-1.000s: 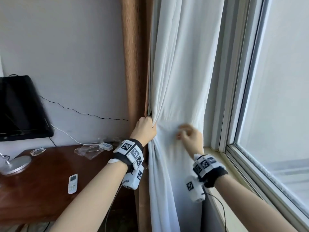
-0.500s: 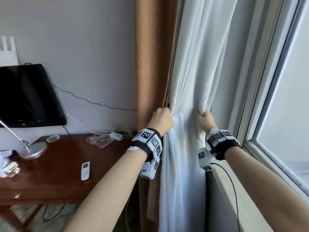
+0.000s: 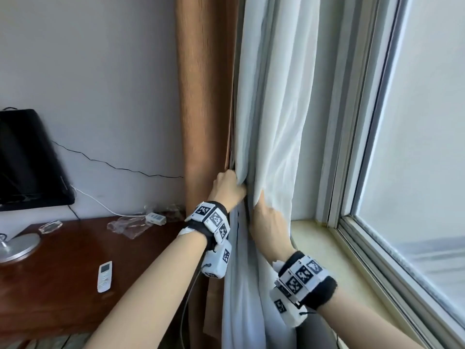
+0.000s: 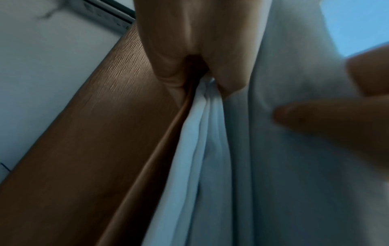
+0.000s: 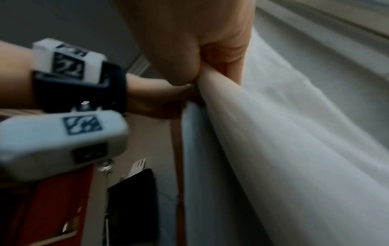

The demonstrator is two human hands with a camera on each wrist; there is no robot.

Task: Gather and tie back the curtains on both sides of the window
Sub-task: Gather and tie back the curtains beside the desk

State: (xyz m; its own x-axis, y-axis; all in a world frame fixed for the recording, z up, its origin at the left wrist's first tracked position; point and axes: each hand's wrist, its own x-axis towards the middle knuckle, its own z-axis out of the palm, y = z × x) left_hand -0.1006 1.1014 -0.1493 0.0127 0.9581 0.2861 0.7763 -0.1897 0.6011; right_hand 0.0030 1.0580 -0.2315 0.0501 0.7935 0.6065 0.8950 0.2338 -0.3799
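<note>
Now both hands grip the white curtain (image 3: 271,109): left hand (image 3: 227,190) fingers curled into folds, right hand (image 3: 270,222) just beside.

Left hand (image 4: 195,50) bunching white curtain (image 4: 263,166)

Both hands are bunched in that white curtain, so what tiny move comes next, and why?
Probably slide the right hand left to meet the left hand, closing the bundle. Both grip folds of the white curtain, yet loose cloth hangs between them and no tie is in view.
</note>
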